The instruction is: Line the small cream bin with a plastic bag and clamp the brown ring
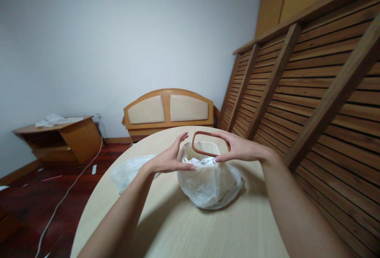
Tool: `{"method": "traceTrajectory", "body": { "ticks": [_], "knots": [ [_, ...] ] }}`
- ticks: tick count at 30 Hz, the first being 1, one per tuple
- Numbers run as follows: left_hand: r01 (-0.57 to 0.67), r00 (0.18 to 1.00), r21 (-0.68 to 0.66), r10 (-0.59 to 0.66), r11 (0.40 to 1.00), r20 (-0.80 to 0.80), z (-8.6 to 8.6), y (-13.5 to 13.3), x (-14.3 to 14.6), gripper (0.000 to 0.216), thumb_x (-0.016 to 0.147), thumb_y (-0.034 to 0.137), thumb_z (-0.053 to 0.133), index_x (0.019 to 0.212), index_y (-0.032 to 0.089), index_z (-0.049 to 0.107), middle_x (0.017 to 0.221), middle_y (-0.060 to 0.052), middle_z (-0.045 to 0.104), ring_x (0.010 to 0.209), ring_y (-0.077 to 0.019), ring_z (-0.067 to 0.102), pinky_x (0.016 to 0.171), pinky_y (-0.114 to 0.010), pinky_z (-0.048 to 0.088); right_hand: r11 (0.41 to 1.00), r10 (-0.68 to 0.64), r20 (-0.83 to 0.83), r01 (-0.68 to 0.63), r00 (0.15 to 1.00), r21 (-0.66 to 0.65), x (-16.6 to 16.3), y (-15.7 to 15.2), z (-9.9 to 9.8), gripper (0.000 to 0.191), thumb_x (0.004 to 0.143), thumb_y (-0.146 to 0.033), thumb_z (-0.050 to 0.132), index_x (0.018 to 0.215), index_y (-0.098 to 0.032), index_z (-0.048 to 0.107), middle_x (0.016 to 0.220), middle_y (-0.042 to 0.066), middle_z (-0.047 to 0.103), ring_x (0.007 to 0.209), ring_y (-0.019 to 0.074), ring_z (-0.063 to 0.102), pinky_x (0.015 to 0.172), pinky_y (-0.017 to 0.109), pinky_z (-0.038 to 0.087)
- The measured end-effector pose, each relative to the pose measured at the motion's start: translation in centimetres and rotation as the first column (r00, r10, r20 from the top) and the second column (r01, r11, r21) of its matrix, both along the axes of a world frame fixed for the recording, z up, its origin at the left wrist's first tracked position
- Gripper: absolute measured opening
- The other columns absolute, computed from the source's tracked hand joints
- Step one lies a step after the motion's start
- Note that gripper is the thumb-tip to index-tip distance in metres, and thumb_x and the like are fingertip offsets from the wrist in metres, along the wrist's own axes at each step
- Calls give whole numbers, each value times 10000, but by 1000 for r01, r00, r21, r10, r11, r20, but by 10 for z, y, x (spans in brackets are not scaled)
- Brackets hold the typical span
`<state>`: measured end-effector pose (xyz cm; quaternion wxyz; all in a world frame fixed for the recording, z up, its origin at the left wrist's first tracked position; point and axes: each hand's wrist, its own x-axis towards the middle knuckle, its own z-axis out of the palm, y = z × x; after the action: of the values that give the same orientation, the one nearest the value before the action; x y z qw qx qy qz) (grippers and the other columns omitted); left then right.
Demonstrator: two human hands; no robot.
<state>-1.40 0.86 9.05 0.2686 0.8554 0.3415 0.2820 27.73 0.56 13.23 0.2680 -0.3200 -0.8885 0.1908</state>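
A small bin (204, 184) lined with a white plastic bag stands upright on the table, with crumpled white stuff inside it. Above its mouth a brown rounded rectangular ring (203, 153) is tilted, and my right hand (233, 146) grips its right end between thumb and fingers. My left hand (175, 157) is at the bin's left rim, thumb and fingers spread apart, with nothing held. Whether its thumb touches the bag is hard to tell. Loose folds of the bag hang around the bin's outside.
The round pale wooden table (166, 226) carries another crumpled clear plastic bag (127, 171) on the left. A slatted wooden frame (326, 103) leans along the right side. Behind are a padded headboard (168, 109) and a low cabinet (80, 141). A white cable (74, 183) runs across the floor.
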Motion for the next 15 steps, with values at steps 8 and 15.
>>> {"method": "traceTrajectory", "body": {
  "ticks": [8,15],
  "knots": [
    [63,997,307,-50,950,-52,16,-19,12,316,846,425,728,1045,197,637,1075,-75,669,1069,-227,587,953,-365,471,976,-217,49,218,975,-16,16,9,-12,955,677,-586,819,1508,-322,429,1496,77,502,1361,351,469,1169,528,353],
    [217,962,296,-153,930,-226,20,-20,16,199,912,378,666,901,191,734,842,-28,731,852,-167,639,927,-324,435,966,-252,60,254,966,-38,17,11,-14,956,675,-611,807,1503,-302,443,1485,82,514,1367,367,460,1175,534,344]
  ]
}}
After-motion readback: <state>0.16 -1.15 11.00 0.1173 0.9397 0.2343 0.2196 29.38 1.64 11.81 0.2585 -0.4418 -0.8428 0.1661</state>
